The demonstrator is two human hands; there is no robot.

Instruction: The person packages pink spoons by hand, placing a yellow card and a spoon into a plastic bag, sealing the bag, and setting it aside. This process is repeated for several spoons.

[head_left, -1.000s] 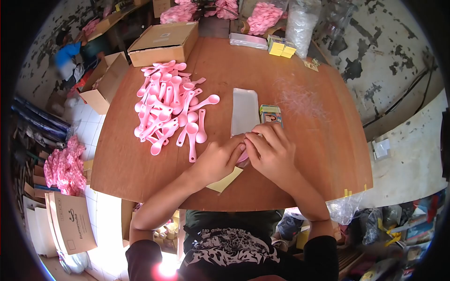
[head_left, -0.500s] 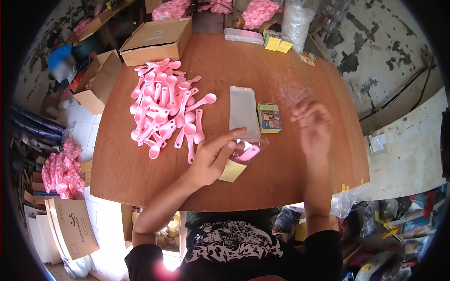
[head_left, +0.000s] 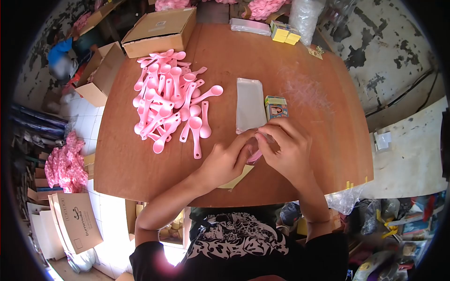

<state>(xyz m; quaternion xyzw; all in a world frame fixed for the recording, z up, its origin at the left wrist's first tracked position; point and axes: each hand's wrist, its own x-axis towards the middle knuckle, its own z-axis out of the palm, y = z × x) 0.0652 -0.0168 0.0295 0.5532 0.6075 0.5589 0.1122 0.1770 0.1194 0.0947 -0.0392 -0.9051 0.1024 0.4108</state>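
My left hand (head_left: 226, 160) and my right hand (head_left: 287, 149) meet near the front of the round wooden table (head_left: 309, 89). Between their fingers is a pink spoon in a clear plastic sleeve (head_left: 256, 153); both hands pinch it. A yellow paper slip (head_left: 238, 179) lies under my left hand. Just beyond the hands lie a stack of clear plastic bags (head_left: 250, 104) and a small printed box (head_left: 276, 107). A heap of pink plastic spoons (head_left: 170, 99) spreads over the table to the left.
A closed cardboard box (head_left: 159, 31) sits at the table's far left, yellow boxes (head_left: 285, 33) and a flat bag pack (head_left: 249, 26) at the far edge. An open carton (head_left: 102, 75) stands left of the table. Pink bundles (head_left: 65, 166) and flat cartons (head_left: 75, 222) lie on the floor.
My right hand, lifted off to the right half a second ago, has come back onto the bagged spoon beside my left hand. The view has shifted slightly.
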